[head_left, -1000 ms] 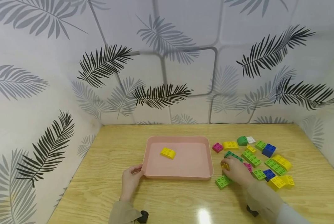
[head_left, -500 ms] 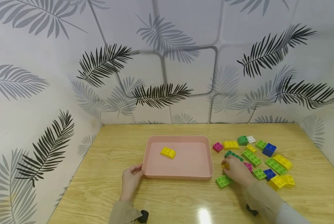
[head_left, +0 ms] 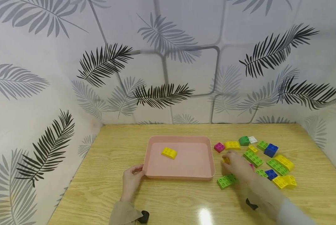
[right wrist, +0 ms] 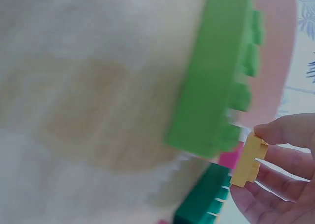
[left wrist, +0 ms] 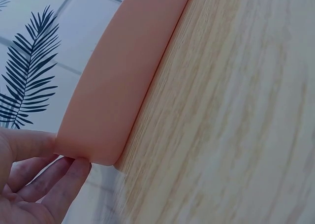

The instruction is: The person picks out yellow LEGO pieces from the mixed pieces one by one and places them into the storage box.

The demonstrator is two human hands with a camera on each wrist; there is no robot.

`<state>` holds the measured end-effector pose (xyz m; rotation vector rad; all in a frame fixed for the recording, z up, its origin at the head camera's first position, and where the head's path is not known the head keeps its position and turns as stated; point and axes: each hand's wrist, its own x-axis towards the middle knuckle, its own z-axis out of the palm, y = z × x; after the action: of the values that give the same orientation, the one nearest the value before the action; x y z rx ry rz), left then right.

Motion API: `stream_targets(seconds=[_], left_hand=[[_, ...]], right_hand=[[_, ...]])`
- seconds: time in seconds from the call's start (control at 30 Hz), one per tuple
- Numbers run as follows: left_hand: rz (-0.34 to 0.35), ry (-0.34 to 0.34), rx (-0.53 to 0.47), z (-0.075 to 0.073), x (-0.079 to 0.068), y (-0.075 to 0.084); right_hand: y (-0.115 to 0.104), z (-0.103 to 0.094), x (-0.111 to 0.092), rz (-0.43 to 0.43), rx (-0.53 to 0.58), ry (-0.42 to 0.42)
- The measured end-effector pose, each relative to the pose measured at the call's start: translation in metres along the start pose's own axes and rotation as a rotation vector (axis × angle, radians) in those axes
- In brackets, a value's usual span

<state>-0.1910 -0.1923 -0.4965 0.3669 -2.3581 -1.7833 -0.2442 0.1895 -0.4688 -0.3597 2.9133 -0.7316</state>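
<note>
My right hand (head_left: 236, 164) pinches a small yellow brick (right wrist: 248, 157) between thumb and fingertips, over the loose bricks right of the pink tray (head_left: 182, 178). In the right wrist view its studs face the palm. A light green brick (right wrist: 211, 76) lies nearer that camera, with a dark green brick (right wrist: 204, 197) below it. My left hand (head_left: 132, 181) holds the tray's near left corner, thumb and fingertips against the wall in the left wrist view. Inside the tray sits one curved yellow brick (head_left: 169, 153).
Several bricks lie scattered right of the tray, including a magenta brick (head_left: 219, 147), a blue brick (head_left: 271, 150), a dark green curved brick (head_left: 244, 140) and a white piece (head_left: 252, 140). A leaf-patterned covering (head_left: 190, 72) rises behind the wooden table (head_left: 168, 203).
My right hand, with the small yellow brick, has shifted slightly away from me, toward the back of the table. More of the light green brick below it shows. The left hand keeps its place.
</note>
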Motion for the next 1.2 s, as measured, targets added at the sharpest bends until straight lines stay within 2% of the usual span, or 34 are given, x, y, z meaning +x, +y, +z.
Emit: stream_targets(seconds=[0.17, 0.27, 0.53, 0.83, 1.2], left_hand=[[-0.007, 0.008, 0.027, 0.000, 0.001, 0.001], [-0.009, 0.012, 0.036, 0.000, 0.001, 0.002], [-0.003, 0.016, 0.015, -0.001, 0.002, 0.003], [-0.003, 0.024, 0.015, -0.001, 0.001, 0.002], [-0.004, 0.006, 0.016, -0.001, -0.002, 0.002]], right_hand=[[-0.009, -0.014, 0.009, 0.001, 0.017, 0.005], [-0.015, -0.023, 0.016, -0.024, -0.002, 0.037], [-0.029, -0.040, 0.030, -0.170, -0.078, 0.173], [-0.056, -0.040, 0.047, -0.183, -0.088, 0.131], [-0.084, -0.018, 0.066, -0.156, -0.087, 0.058]])
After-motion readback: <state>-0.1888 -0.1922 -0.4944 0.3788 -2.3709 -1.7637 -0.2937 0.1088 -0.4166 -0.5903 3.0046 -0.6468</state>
